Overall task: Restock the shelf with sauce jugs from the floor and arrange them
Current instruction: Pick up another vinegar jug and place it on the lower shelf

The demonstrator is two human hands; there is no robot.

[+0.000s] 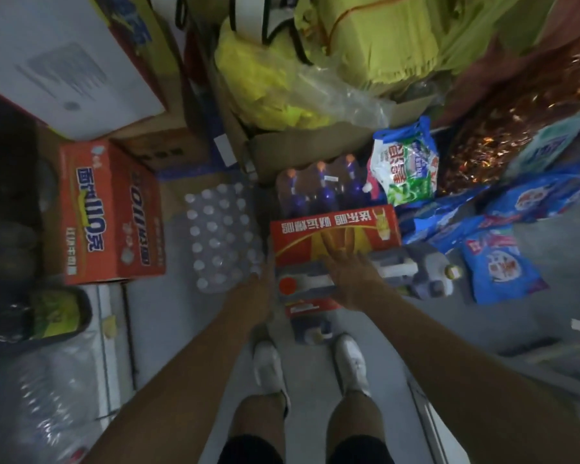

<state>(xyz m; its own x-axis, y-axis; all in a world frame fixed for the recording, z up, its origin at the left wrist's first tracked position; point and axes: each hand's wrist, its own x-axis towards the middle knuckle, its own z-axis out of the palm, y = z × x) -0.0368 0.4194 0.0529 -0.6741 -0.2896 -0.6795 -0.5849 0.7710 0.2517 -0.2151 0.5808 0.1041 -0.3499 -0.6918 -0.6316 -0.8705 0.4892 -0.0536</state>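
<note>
Looking down at the floor, I see a sauce jug (307, 285) lying just ahead of my feet, pale with a red round label. A second jug (427, 271) with a yellow cap lies to its right. My right hand (345, 266) hovers over the first jug and the edge of a red box (335, 231), its fingers spread and holding nothing. My left hand (260, 284) reaches down at the jug's left side. Its fingers are blurred and partly hidden, so its grip is unclear. No shelf is in view.
A wrapped pack of water bottles (221, 236) sits to the left, with an orange carton (109, 212) beyond it. Dark bottles (318, 184) stand behind the red box. Blue detergent bags (496, 262) and a green-white bag (407, 169) lie on the right. Cardboard boxes and yellow bags crowd the back.
</note>
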